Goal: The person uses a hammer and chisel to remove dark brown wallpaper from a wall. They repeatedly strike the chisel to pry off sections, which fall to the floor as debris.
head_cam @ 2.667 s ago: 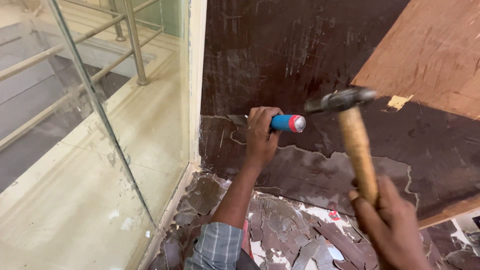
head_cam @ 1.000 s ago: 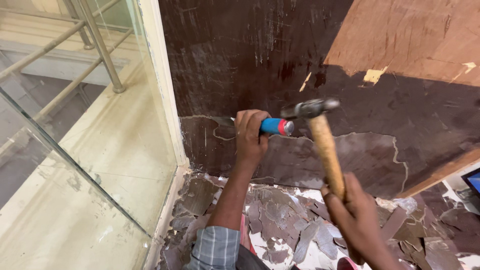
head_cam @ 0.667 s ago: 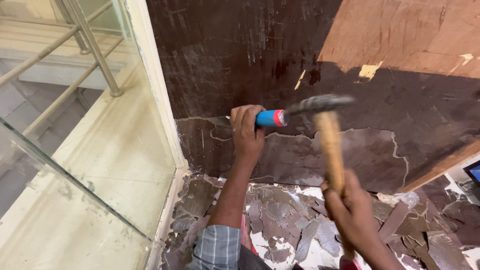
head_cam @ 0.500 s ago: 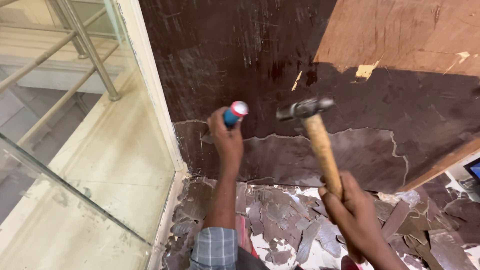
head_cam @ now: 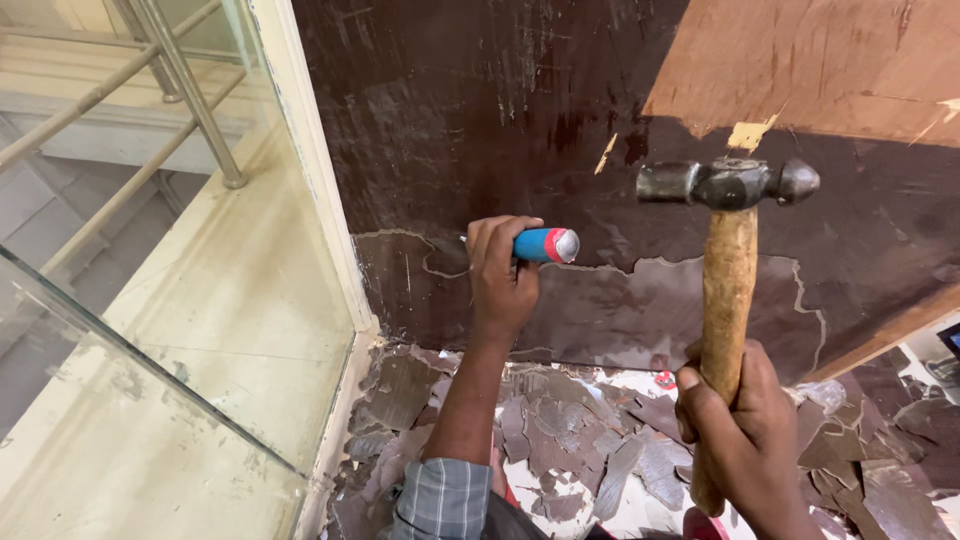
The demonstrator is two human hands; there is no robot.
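Note:
My left hand [head_cam: 502, 276] grips a chisel with a blue and red handle [head_cam: 545, 245], its tip pressed against the dark brown laminate sheet [head_cam: 470, 120] on the wall, at a ragged peeled edge. My right hand [head_cam: 738, 428] holds a hammer by its wooden handle [head_cam: 722, 300]. The metal hammer head [head_cam: 727, 183] is raised to the right of the chisel's end, apart from it. Bare plywood [head_cam: 830, 55] shows at the upper right where laminate is gone.
Several broken laminate pieces [head_cam: 560, 440] litter the floor below the wall. A glass panel [head_cam: 160, 330] in a cream frame [head_cam: 315, 190] stands at the left, with a steel railing [head_cam: 190, 100] and stairs behind it. A wooden strip [head_cam: 880, 340] runs diagonally at the right.
The hammer has swung back and up, away from the chisel end it met earlier. My left hand shifted the chisel left along the peeled edge.

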